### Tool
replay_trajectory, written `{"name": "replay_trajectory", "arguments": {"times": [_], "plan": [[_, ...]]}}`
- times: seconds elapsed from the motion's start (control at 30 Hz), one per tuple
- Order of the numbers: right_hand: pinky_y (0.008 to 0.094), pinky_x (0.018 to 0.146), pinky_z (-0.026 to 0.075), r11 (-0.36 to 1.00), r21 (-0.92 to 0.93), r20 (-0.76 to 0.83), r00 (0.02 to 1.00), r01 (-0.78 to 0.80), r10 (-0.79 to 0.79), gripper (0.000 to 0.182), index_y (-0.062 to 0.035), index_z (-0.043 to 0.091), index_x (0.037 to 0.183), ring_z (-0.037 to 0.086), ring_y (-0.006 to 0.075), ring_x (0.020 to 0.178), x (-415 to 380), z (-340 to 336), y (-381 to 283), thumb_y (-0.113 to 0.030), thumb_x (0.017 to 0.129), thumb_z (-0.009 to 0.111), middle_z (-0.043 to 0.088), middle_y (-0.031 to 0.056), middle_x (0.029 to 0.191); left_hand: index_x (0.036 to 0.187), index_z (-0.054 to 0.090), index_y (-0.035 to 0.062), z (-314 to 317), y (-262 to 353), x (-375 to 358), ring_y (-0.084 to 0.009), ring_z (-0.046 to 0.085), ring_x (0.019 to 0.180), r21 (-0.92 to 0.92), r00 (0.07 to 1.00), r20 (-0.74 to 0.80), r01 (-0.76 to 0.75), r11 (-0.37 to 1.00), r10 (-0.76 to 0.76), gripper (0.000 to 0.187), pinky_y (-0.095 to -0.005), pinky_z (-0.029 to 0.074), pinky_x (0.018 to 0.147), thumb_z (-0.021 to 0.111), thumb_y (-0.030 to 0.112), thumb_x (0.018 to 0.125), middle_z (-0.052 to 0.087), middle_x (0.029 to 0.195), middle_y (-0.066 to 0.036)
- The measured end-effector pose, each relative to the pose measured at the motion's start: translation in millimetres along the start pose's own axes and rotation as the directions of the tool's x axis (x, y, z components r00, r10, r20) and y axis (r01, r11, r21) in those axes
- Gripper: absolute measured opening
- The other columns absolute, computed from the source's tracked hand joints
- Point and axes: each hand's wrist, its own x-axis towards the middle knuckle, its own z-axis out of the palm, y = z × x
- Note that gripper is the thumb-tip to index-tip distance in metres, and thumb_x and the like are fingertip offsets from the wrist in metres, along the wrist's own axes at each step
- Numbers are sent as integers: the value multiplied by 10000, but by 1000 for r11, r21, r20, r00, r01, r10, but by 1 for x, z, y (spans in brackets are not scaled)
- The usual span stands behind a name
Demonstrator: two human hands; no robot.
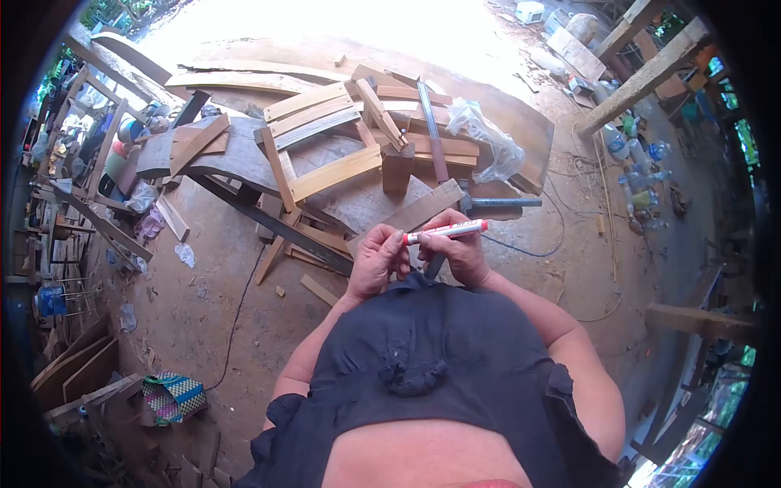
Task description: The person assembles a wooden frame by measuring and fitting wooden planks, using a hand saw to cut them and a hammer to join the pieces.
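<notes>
My left hand and my right hand are both raised close to my chest, above a dirt floor. Between them lies a white marker with red ends, held level. My left fingers pinch its left red end, and my right fingers grip its body and right end. A dark narrow piece shows just below my right hand, mostly hidden. Straight beyond my hands lies a pile of wooden planks and a flat board.
A clear plastic bag rests on the planks. A metal pipe and a blue cable lie right of the board. Timber posts lean at upper right, plastic bottles nearby. A woven bag sits lower left.
</notes>
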Motion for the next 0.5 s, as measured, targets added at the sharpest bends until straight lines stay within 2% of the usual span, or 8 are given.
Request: {"name": "replay_trajectory", "arguments": {"times": [0.17, 0.23, 0.3, 0.33, 0.37, 0.43, 0.47, 0.5], "plan": [[235, 570, 499, 992, 20, -13, 992, -121, 122, 173, -5, 554, 904, 611, 106, 637, -8, -6, -1, -80, 791, 661, 627, 65, 768, 917, 554, 85, -13, -19, -9, -83, 548, 520, 114, 999, -1, -41, 993, 42, 182, -190, 434, 478, 553, 267, 923, 588, 662, -20], [242, 595, 515, 987, -157, 82, 996, -32, 46, 208, -11, 553, 923, 620, 110, 688, -2, -23, -2, -78, 775, 684, 627, 65, 810, 985, 571, 71, -16, -28, -13, -77, 569, 579, 155, 998, -63, -12, 988, 22, 211, -185, 443, 508, 559, 271, 920, 607, 724, -20], [230, 662, 521, 972, -228, 69, 997, 61, -47, 189, -1, 567, 950, 619, 108, 738, 11, -46, -12, -62, 799, 662, 628, 69, 875, 1050, 570, 60, -19, -39, -13, -55, 574, 668, 310, 961, -267, 21, 951, 66, 241, -178, 447, 546, 566, 261, 916, 613, 797, -9], [239, 677, 516, 940, -288, 60, 983, 182, -172, 190, -2, 569, 979, 619, 116, 761, 21, -58, -17, -67, 817, 645, 626, 66, 889, 1046, 576, 25, -19, -43, -15, -84, 576, 745, 424, 941, -301, -11, 905, 153, 277, -221, 471, 649, 600, 250, 887, 610, 877, -55], [248, 692, 512, 892, -341, 61, 954, 297, -295, 194, -4, 571, 1008, 620, 123, 784, 35, -70, -21, -71, 834, 628, 625, 63, 903, 1046, 576, 25, -16, -47, -13, -84, 576, 745, 421, 932, -320, -20, 907, 170, 277, -221, 471, 649, 600, 250, 887, 610, 877, -55], [264, 730, 496, 579, -707, 105, 869, 407, -483, 214, -28, 567, 1060, 610, 122, 852, 64, -99, -25, -71, 854, 604, 620, 53, 935, 1046, 571, 7, -8, -53, -4, -122, 596, 772, 684, 897, -251, -100, 722, 363, 296, -259, 486, 701, 626, 224, 852, 613, 874, -66], [308, 794, 473, 625, -684, 85, 892, 376, -444, 241, -49, 556, 1090, 602, 181, 935, 79, -114, -21, -75, 854, 598, 612, 85, 995, 1043, 571, -5, 10, -46, 1, -164, 614, 806, 750, 912, -223, -65, 658, 344, 303, -280, 496, 718, 632, 201, 829, 616, 903, -100], [308, 794, 473, 635, -673, 93, 895, 380, -437, 241, -49, 556, 1090, 602, 181, 935, 94, -128, -17, -75, 854, 598, 612, 85, 995, 1043, 571, -5, 30, -40, 10, -164, 614, 806, 754, 907, -237, -54, 654, 348, 303, -280, 496, 718, 632, 201, 829, 616, 903, -100]]}}
